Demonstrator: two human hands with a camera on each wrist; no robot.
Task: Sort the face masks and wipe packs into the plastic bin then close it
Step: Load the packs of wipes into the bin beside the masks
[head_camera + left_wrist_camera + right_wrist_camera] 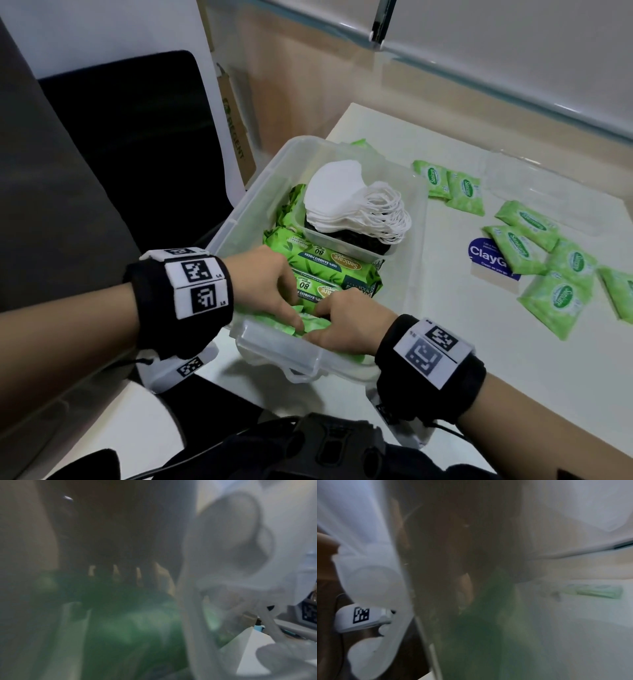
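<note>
So we're mid-packing: both hands are down at the near end of the plastic bin [416, 219], left hand [265, 284] and right hand [346, 325] with fingers curled onto small green wipe packs [308, 323], tucking them in. Two big wipe packs [325, 260] and a tray of white face masks [342, 198] are already inside. I count seven small packs [517, 246] left on the tabletop [479, 342], so next is probably grabbing those. No lid that I can make out.
</note>
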